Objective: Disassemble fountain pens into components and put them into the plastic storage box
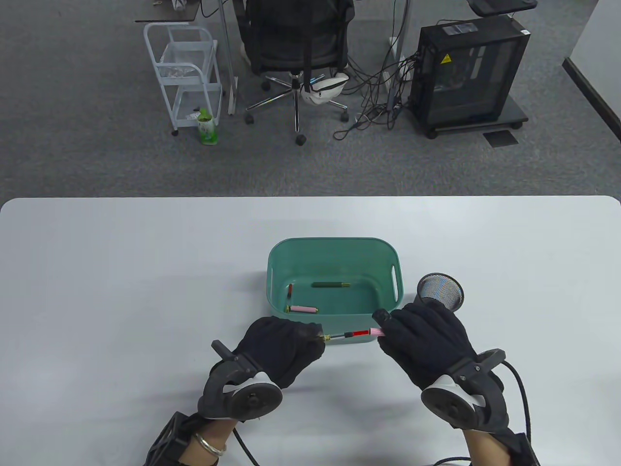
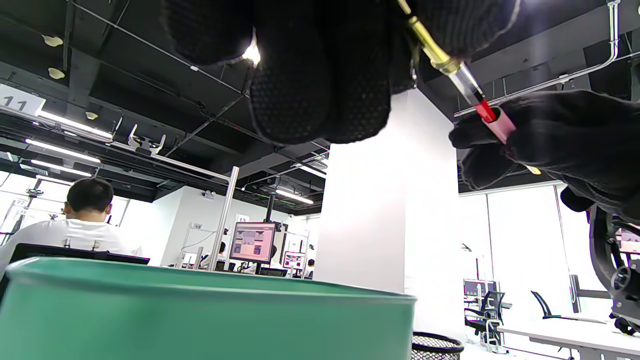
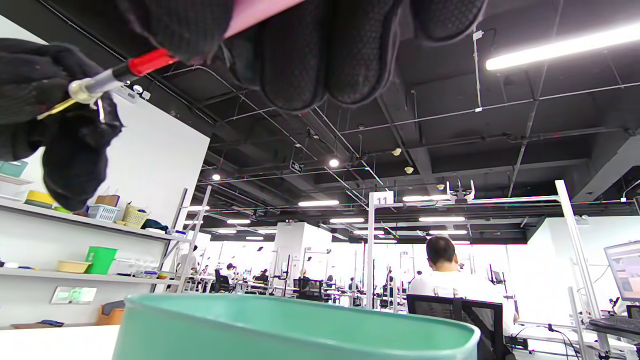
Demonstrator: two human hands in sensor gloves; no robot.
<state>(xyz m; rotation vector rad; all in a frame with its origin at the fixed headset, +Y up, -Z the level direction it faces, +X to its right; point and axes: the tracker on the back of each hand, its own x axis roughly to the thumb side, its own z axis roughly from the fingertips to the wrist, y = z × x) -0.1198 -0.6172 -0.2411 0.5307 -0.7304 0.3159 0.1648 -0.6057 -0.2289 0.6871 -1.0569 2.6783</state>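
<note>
A pink fountain pen is being held apart just in front of the green plastic box (image 1: 333,246). My left hand (image 1: 286,345) pinches the gold nib section (image 1: 326,337), whose clear and red ink cartridge (image 1: 358,333) sticks out to the right. My right hand (image 1: 422,340) grips the pink barrel (image 1: 376,332); the cartridge tip still sits in its mouth. In the left wrist view the cartridge (image 2: 472,95) runs into the barrel (image 2: 500,125). In the right wrist view the red cartridge (image 3: 150,61) leaves the pink barrel (image 3: 255,15). Inside the box lie a green barrel (image 1: 331,284), a pink cap (image 1: 302,308) and a red cartridge (image 1: 290,291).
A black mesh pen cup (image 1: 440,290) stands right of the box, just behind my right hand. The white table (image 1: 121,291) spreads wide on both sides. An office chair, a cart and a computer tower stand on the floor beyond the table.
</note>
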